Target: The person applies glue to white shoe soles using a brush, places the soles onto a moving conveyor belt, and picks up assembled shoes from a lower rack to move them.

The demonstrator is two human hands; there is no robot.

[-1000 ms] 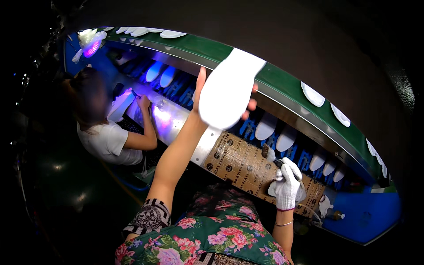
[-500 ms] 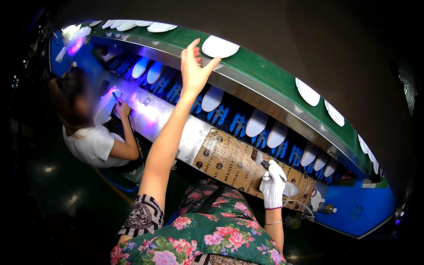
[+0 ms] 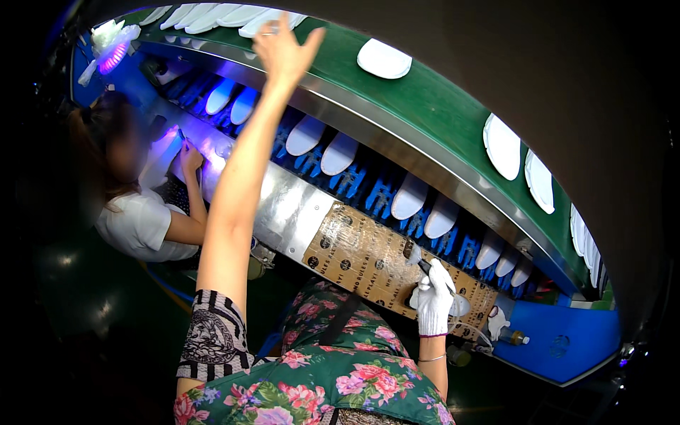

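Bare hand up at the pale soles, gloved hand gripping a brush

Closest to me is the worker's flowered apron [image 3: 354, 382]. Just beyond it, the right hand [image 3: 435, 304], in a white knitted glove, has its fingers closed together around a brush [image 3: 415, 256]. The brush lies on a slant: its dark handle runs out of the glove, and its bristle end points leftward and away from the worker, over the printed cardboard [image 3: 372, 255] covering part of the metal bench [image 3: 294, 216]. I can't tell whether the bristles touch it. A pale rounded thing [image 3: 461, 305] is partly hidden by the glove.

To the left, a co-worker [image 3: 145, 223] in a white top bends over the same bench, near a purple glow. Behind the bench, white shoe shapes [image 3: 409, 197] stand among blue clips [image 3: 379, 197], long axes slanting, rounded ends toward the worker.

Farthest out, the bare left hand [image 3: 287, 57] is raised over the green belt [image 3: 340, 49], thumb and fingers apart. Right by the fingertips is a row of overlapping white soles [image 3: 262, 20], long axes slanting, near ends pointing down and left. I can't tell if the hand touches them. Another sole [image 3: 384, 59] lies farther right, its rounded end toward the worker.
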